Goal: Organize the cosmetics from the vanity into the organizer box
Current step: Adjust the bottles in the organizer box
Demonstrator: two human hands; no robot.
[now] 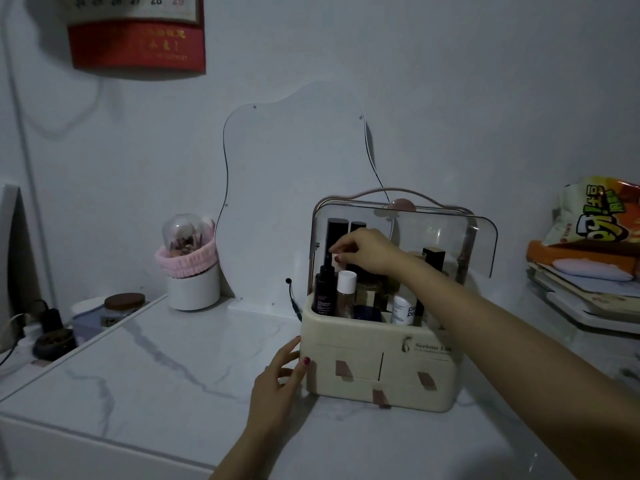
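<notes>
Vanity top: white marble-patterned surface carrying the organizer box.
Organizer box: cream, clear lid raised, standing near the wall; bottles upright in its top compartment.
Right hand: reaches into the top compartment, fingertips curled and pinching a tall black tube at the back left.
Left hand: fingers straight and slightly spread, resting against the box's left front corner.
Clear bottle: white cap, front left, beside a dark pump bottle.
</notes>
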